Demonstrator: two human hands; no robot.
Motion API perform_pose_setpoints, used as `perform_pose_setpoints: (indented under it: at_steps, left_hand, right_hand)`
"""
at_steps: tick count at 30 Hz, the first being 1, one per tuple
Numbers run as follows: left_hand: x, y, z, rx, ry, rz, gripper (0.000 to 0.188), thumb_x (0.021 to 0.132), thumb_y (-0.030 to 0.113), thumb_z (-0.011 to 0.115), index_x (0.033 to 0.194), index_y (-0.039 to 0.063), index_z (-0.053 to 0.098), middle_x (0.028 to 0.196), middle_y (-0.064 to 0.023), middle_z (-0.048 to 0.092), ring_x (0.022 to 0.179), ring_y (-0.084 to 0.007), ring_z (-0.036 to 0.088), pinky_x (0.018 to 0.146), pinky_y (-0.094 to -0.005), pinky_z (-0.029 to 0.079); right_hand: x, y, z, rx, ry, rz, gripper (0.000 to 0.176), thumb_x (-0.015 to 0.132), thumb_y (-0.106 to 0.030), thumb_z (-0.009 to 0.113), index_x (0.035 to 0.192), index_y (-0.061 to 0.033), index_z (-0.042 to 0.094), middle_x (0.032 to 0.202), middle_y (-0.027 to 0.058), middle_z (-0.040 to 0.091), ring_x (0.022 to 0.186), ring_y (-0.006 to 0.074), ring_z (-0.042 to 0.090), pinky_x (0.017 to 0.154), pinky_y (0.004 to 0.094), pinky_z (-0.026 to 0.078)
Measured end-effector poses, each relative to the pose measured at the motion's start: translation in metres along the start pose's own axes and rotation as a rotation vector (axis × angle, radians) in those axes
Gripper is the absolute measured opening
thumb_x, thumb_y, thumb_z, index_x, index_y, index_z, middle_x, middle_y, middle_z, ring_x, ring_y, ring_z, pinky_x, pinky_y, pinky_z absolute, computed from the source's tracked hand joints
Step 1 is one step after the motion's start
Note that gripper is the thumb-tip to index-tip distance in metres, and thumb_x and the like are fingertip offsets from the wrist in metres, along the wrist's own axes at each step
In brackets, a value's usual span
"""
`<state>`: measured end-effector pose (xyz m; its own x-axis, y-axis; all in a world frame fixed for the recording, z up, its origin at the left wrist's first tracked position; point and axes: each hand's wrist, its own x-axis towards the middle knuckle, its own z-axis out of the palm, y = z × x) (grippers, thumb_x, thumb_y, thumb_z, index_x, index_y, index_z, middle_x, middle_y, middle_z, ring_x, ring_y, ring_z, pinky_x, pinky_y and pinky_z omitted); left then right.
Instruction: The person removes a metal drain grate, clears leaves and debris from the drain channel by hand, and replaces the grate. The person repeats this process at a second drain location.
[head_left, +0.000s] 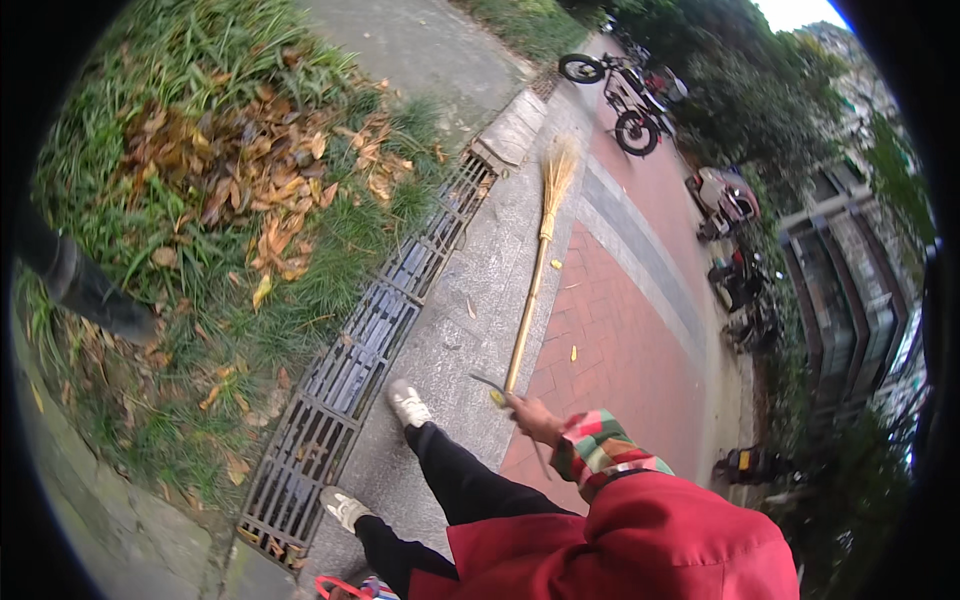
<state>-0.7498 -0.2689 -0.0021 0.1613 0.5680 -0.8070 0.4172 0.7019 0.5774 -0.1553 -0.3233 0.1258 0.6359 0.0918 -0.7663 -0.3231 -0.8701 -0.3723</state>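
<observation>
My right hand (534, 420), below a checked cuff and red sleeve, is closed around the end of a straw broom's handle (529, 311). The broom's bristles (559, 166) point away from me over the stone paving. A thin dark rod (487, 381) crosses at the same hand, its ends sticking out on both sides; what it belongs to is unclear. At the bottom edge, a small part of what looks like my left hand (343, 593) shows beside a red loop-shaped handle (328, 582). Its grip is cut off by the frame. A striped item (381, 589) lies next to it.
A metal drain grate (352, 367) runs along my left, beside grass with a heap of dry leaves (247, 165). A dark post (97, 292) stands there. Red brick paving (622, 300) lies right, with an electric bike (622, 94) ahead and parked scooters (727, 199) along the hedge.
</observation>
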Motion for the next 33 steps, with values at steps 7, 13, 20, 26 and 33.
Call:
perform_pose_setpoints:
  at_steps: [7, 13, 20, 26, 33]
  left_hand:
    - [0.037, 0.118, -0.025, 0.392, -0.099, 0.366, 0.033, 0.081, 0.022, 0.054, 0.112, 0.009, 0.053, 0.096, -0.0152, 0.056, 0.086, -0.0267, 0.053, 0.078, -0.0376, 0.043]
    - [0.064, 0.280, 0.101, 0.347, -0.184, 0.263, 0.031, 0.082, 0.021, 0.053, 0.111, 0.009, 0.053, 0.091, -0.0126, 0.056, 0.080, -0.0236, 0.052, 0.072, -0.0356, 0.044]
    - [0.027, 0.379, 0.240, 0.415, -0.254, 0.286, 0.029, 0.084, 0.020, 0.051, 0.110, 0.008, 0.053, 0.085, -0.0095, 0.056, 0.072, -0.0201, 0.052, 0.065, -0.0332, 0.045]
    - [-0.031, 0.395, 0.319, 0.375, -0.195, 0.254, 0.028, 0.085, 0.019, 0.050, 0.110, 0.007, 0.053, 0.080, -0.0068, 0.056, 0.066, -0.0171, 0.051, 0.059, -0.0312, 0.045]
    - [-0.031, 0.367, 0.342, 0.689, -0.331, 0.270, 0.030, 0.086, 0.021, 0.048, 0.111, 0.006, 0.054, 0.077, -0.0076, 0.059, 0.061, -0.0140, 0.053, 0.053, -0.0278, 0.044]
  right_hand:
    - [-0.083, 0.160, -0.110, 0.140, 0.335, 0.550, 0.039, 0.083, -0.036, 0.042, 0.084, -0.0023, 0.061, 0.058, 0.0050, 0.051, 0.041, 0.0127, 0.039, 0.036, 0.0285, 0.030]
    - [-0.076, 0.192, -0.127, 0.062, 0.151, 0.335, 0.043, 0.084, -0.041, 0.041, 0.095, -0.0076, 0.065, 0.065, 0.0074, 0.058, 0.045, 0.0150, 0.045, 0.041, 0.0309, 0.038]
    - [-0.041, 0.283, -0.171, 0.147, 0.000, 0.476, 0.026, 0.081, -0.025, 0.045, 0.082, -0.0064, 0.064, 0.057, 0.0054, 0.051, 0.040, 0.0157, 0.044, 0.036, 0.0325, 0.035]
    - [-0.019, 0.270, -0.283, 0.584, 0.121, 0.444, 0.025, 0.083, -0.024, 0.046, 0.088, -0.0036, 0.060, 0.057, 0.0046, 0.046, 0.042, 0.0143, 0.042, 0.037, 0.0292, 0.033]
    - [0.005, 0.188, -0.355, 0.768, 0.074, 0.296, 0.019, 0.080, -0.023, 0.053, 0.084, -0.0050, 0.056, 0.056, 0.0004, 0.039, 0.042, 0.0111, 0.034, 0.037, 0.0270, 0.027]
